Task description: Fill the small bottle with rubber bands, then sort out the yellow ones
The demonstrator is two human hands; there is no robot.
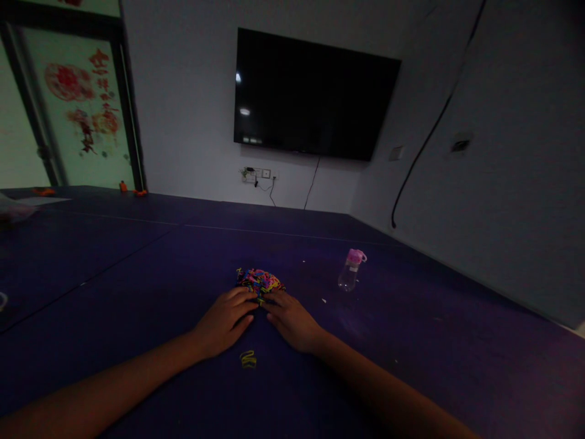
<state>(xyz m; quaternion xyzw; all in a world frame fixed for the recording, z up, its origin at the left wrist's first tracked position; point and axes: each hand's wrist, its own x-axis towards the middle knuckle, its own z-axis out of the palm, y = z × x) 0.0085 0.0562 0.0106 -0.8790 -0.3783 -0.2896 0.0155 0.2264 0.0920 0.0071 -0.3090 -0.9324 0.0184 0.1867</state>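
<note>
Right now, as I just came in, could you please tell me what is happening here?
A person's left hand and right hand are at the near side of a multicolored heap of bands on a purple surface. Any grip is unclear. Some yellow bands lie nearer the person; a clear bottle stands to the right.

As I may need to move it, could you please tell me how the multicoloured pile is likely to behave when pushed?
The multicoloured pile would probably spread rather than slide as one, since it looks like many thin strands. Each is likely light and floppy, judging by the bent yellow piece nearby.
</note>
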